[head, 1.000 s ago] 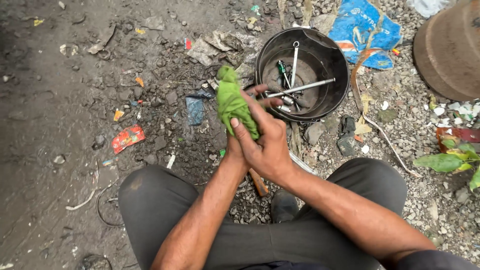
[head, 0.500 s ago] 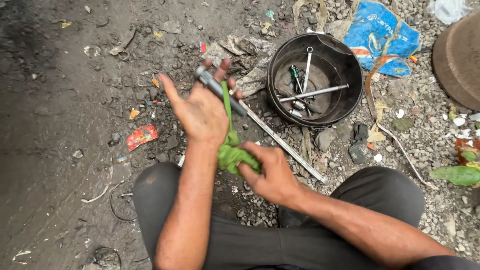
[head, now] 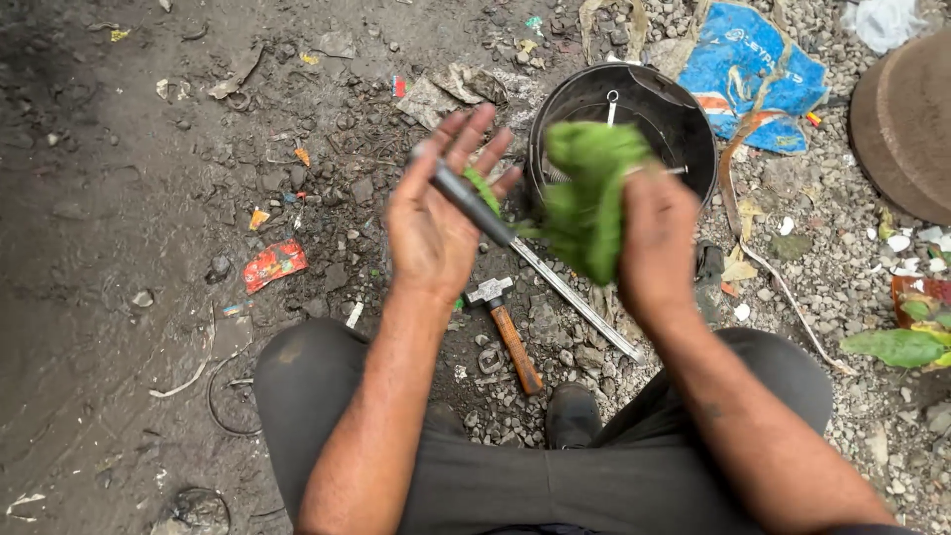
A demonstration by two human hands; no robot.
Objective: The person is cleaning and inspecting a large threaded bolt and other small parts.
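Up comes the right hand (head: 656,233), lifting the crumpled green cloth rag (head: 586,193) from down by the knees to in front of the round black metal bucket (head: 684,114). Its grip is clenched on the rag, which blurs with motion. Left hand (head: 436,223) lies palm up, fingers spread, grip released, with the long grey metal rod tool (head: 475,206) resting across the palm; its far end slants down toward the gravel ground (head: 149,198). Rag and rod barely touch now. The rod's dark handle looks wiped, the thin shaft less surely so. A small wooden-handled hammer (head: 507,332) lies between the knees.
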